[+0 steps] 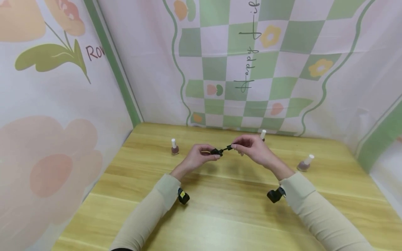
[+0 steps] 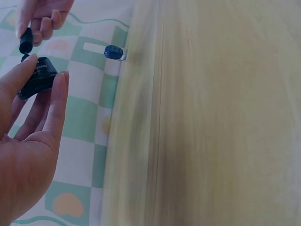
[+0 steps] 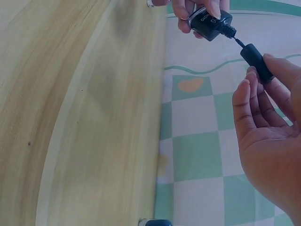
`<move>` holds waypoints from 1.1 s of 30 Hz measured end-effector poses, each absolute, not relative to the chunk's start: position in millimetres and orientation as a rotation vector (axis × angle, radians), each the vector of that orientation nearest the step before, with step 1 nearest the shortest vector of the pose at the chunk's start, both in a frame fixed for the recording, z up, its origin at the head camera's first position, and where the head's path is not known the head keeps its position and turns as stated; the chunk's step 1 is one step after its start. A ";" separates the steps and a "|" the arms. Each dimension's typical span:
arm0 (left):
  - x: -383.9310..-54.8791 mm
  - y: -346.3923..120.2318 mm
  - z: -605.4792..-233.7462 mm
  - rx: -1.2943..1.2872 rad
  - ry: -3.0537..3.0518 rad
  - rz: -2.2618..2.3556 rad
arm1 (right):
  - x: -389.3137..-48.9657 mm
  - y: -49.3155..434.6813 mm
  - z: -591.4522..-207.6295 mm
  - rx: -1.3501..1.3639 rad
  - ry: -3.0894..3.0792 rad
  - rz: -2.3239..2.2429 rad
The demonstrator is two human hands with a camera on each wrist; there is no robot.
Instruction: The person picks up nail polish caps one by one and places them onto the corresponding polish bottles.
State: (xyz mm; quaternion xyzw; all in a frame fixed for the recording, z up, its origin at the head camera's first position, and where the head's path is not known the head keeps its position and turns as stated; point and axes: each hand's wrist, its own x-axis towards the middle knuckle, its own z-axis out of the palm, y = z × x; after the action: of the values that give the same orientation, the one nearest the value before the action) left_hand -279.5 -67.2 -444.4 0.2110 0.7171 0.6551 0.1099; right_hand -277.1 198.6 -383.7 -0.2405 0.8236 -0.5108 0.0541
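Note:
My left hand pinches a black nail polish bottle between thumb and fingers, tilted with its neck toward the right hand. In my right hand, thumb and fingertips grip the black brush cap. Cap and bottle neck are apart, and the thin brush stem spans the gap with its end at the bottle's mouth. Both hands are held above the table. The left wrist view also shows the dark bottle with pale lettering, held by its sides.
On the wooden table a white-capped mauve polish bottle stands left of the hands. Another white-capped bottle is partly hidden behind the right hand. A third, lilac bottle stands at the right. A checked cloth hangs behind the table.

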 end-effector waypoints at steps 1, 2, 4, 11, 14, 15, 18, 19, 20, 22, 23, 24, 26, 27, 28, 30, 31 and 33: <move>-279.6 -67.2 -444.6 0.620 2.110 1.924 | -277.0 198.2 -383.7 -0.728 2.505 -1.545; -279.5 -67.1 -444.6 0.621 2.113 1.923 | -277.0 197.9 -383.8 -0.724 2.507 -1.538; -279.3 -67.1 -444.7 0.620 2.117 1.920 | -276.4 196.7 -383.5 -0.708 2.510 -1.527; -278.3 -67.1 -444.3 0.626 2.111 1.920 | -274.1 193.1 -380.9 -0.680 2.525 -1.490; -278.0 -67.1 -444.3 0.625 2.126 1.908 | -274.6 192.4 -381.6 -0.675 2.526 -1.482; -277.6 -67.1 -444.2 0.621 2.128 1.906 | -274.9 192.2 -381.9 -0.675 2.526 -1.482; -277.8 -66.9 -444.9 0.628 2.136 1.902 | -275.5 191.8 -382.6 -0.676 2.523 -1.474; -278.1 -66.6 -445.1 0.631 2.133 1.906 | -275.3 191.7 -382.4 -0.677 2.521 -1.473; -278.3 -66.3 -445.3 0.635 2.131 1.908 | -275.5 191.6 -382.6 -0.678 2.522 -1.471; -278.7 -65.8 -445.5 0.643 2.131 1.910 | -275.3 191.4 -382.2 -0.682 2.522 -1.465; -278.8 -65.6 -445.4 0.644 2.127 1.913 | -275.3 191.3 -382.4 -0.683 2.524 -1.463; -278.8 -65.5 -445.2 0.643 2.124 1.914 | -275.1 191.1 -382.3 -0.683 2.525 -1.461; -278.6 -65.3 -445.0 0.640 2.123 1.916 | -275.1 191.1 -382.6 -0.685 2.528 -1.459; -278.5 -65.2 -444.9 0.637 2.126 1.914 | -275.0 191.0 -382.7 -0.685 2.527 -1.458; -278.4 -65.0 -444.9 0.633 2.128 1.912 | -274.7 190.9 -382.7 -0.686 2.526 -1.458; -278.3 -64.5 -445.4 0.627 2.135 1.908 | -274.3 190.7 -383.1 -0.689 2.523 -1.456; -278.3 -64.3 -445.7 0.623 2.139 1.905 | -274.2 190.6 -383.5 -0.691 2.521 -1.456; -278.0 -63.8 -446.0 0.615 2.149 1.898 | -274.2 190.6 -384.5 -0.692 2.516 -1.457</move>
State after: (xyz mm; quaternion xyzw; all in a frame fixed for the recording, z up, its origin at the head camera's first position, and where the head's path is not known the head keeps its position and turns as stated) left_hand -278.0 -63.8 -446.0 0.2087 0.7289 0.6436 0.1046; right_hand -274.2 190.6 -384.5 -0.2310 0.8394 -0.4860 0.0765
